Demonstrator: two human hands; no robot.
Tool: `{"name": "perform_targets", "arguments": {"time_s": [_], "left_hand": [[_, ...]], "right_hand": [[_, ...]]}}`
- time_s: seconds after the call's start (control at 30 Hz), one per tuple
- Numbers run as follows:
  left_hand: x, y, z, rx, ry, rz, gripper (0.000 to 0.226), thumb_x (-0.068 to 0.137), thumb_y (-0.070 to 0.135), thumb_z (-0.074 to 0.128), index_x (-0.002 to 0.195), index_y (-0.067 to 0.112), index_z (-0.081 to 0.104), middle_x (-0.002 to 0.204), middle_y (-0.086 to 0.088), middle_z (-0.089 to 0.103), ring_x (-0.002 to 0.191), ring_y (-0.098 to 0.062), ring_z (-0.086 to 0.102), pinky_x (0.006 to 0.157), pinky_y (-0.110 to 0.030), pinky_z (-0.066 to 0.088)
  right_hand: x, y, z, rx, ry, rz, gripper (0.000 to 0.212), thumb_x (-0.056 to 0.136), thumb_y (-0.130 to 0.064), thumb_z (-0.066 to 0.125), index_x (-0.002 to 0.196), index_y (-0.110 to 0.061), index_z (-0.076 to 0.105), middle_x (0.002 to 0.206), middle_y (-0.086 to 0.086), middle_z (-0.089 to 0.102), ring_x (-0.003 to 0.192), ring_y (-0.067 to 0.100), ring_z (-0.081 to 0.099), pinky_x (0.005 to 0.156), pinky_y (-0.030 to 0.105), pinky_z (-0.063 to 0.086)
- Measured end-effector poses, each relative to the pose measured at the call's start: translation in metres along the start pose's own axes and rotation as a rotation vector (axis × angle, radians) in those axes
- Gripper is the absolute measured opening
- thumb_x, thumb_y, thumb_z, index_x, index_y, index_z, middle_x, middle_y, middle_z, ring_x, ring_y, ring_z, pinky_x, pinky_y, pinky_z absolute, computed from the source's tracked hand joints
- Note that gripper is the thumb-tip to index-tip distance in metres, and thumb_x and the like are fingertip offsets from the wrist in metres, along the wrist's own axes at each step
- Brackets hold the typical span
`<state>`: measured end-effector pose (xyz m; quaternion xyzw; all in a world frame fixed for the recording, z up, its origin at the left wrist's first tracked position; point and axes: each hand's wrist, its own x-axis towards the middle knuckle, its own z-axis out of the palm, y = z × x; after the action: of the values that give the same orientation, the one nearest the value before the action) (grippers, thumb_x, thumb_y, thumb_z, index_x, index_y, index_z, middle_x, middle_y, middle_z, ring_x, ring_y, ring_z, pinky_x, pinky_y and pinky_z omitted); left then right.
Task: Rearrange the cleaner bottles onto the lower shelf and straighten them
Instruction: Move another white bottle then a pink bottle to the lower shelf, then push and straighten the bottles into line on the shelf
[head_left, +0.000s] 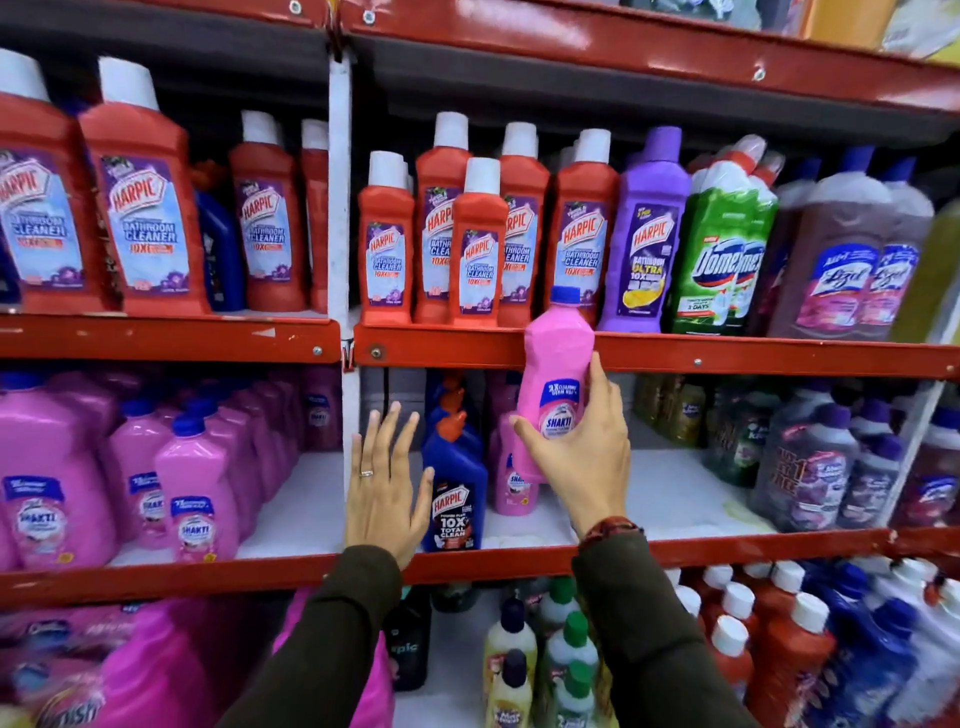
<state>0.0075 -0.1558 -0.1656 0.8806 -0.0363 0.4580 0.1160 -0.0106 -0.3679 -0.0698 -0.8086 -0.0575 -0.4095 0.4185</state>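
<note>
The pink Shakti bottle (558, 379) stands upright in the right hand (582, 457), which wraps its lower body from below, cap up in front of the red shelf edge (727, 356). Just left, the left hand (382, 488) is spread flat, empty, beside a blue Harpic bottle (454, 499). Bottles behind are partly hidden.

Glossy pink plastic bottle (558, 358) with a shiny printed label, right against the red-painted metal shelf edge (727, 356), its paint chipped and scuffed. Below that edge, a matt white shelf board (670, 488).
</note>
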Motion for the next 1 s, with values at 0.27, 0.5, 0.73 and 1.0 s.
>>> {"name": "perform_targets", "arguments": {"time_s": [0.27, 0.5, 0.73, 1.0], "left_hand": [[-0.059, -0.016, 0.044, -0.022, -0.325, -0.136, 0.083, 0.092, 0.056, 0.032, 0.157, 0.013, 0.003, 0.166, -0.009, 0.012, 0.154, -0.025, 0.007, 0.126, -0.038, 0.004], [-0.074, -0.018, 0.067, 0.146, -0.550, -0.174, 0.097, 0.090, 0.068, -0.003, 0.143, 0.004, 0.047, 0.147, -0.017, 0.050, 0.139, -0.036, 0.045, 0.116, -0.044, 0.013], [-0.076, -0.022, 0.074, 0.202, -0.508, -0.141, 0.086, 0.093, 0.066, 0.010, 0.148, 0.007, 0.039, 0.156, -0.017, 0.037, 0.145, -0.035, 0.035, 0.119, -0.043, 0.011], [-0.079, -0.022, 0.077, 0.225, -0.468, -0.129, 0.082, 0.092, 0.064, 0.025, 0.151, 0.008, 0.030, 0.158, -0.017, 0.033, 0.148, -0.034, 0.029, 0.122, -0.042, 0.005]], "right_hand": [[-0.037, 0.061, 0.040, 0.024, -0.134, 0.115, 0.105, 0.065, -0.040, 0.088, 0.150, -0.012, 0.032, 0.137, 0.005, 0.044, 0.127, 0.027, 0.054, 0.102, 0.042, 0.052], [-0.041, 0.089, 0.074, 0.118, -0.186, 0.147, 0.105, 0.068, -0.024, 0.091, 0.149, -0.002, 0.028, 0.143, 0.012, 0.035, 0.125, 0.016, 0.046, 0.110, 0.023, 0.039], [-0.040, 0.112, 0.093, 0.052, -0.211, 0.159, 0.100, 0.066, -0.025, 0.092, 0.142, -0.002, 0.033, 0.136, 0.011, 0.038, 0.123, 0.021, 0.048, 0.109, 0.026, 0.041], [-0.042, 0.118, 0.099, 0.030, -0.248, 0.151, 0.103, 0.066, -0.028, 0.092, 0.147, -0.005, 0.031, 0.139, 0.011, 0.040, 0.131, 0.025, 0.048, 0.113, 0.039, 0.046]]}}
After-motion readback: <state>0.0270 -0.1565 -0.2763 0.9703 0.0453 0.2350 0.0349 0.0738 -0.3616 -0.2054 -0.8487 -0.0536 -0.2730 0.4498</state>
